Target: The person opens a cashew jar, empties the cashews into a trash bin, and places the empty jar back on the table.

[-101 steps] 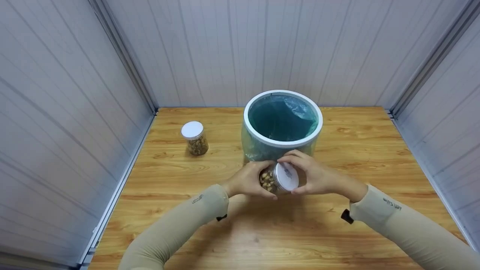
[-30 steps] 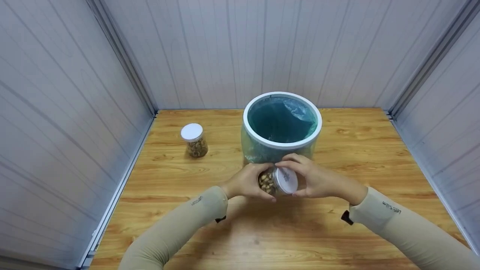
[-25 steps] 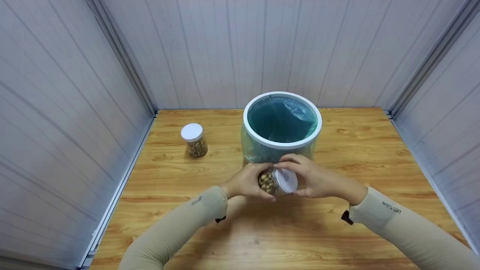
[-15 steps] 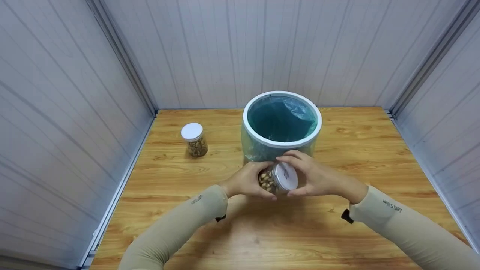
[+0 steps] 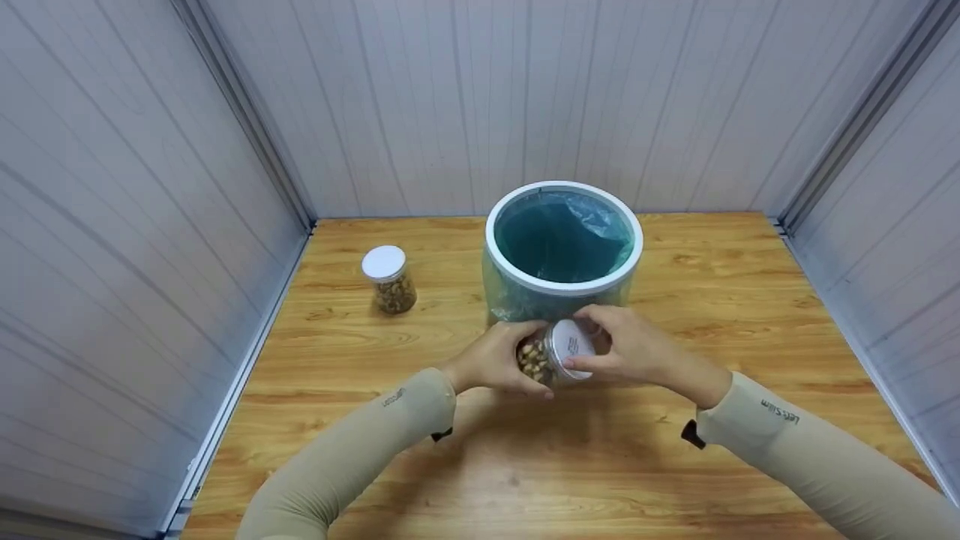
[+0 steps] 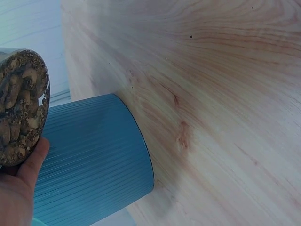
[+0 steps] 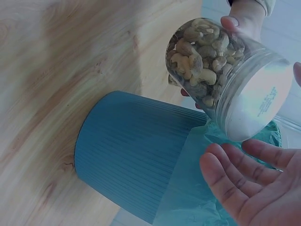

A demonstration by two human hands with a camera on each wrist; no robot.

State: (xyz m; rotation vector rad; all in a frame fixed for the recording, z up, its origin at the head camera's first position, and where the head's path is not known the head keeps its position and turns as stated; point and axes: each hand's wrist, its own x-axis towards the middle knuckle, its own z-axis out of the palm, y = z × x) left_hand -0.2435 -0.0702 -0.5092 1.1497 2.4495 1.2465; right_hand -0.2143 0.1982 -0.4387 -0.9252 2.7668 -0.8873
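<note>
In the head view, the left hand [image 5: 489, 365] grips the held jar [image 5: 534, 363] round its body, tilted in front of the bin [image 5: 564, 288], with the white lid [image 5: 574, 343] toward the right hand [image 5: 628, 346]. The second jar [image 5: 392, 289] stands upright on the table [image 5: 480, 480], to the bin's left.

In the left wrist view, the held jar's base faces the camera, with nuts packed against it; 1 left finger lies beside its edge. That clasp looks steady and should stay firm so the body cannot turn.

In the right wrist view, the right hand's fingers are spread and grasp nothing; whether 1 brushes the lid I cannot tell. Good handling would mean setting the thumb and fingertips on opposite sides of the ribbed rim, turning evenly without squeezing, and keeping the lid's side raised against spills.
</note>
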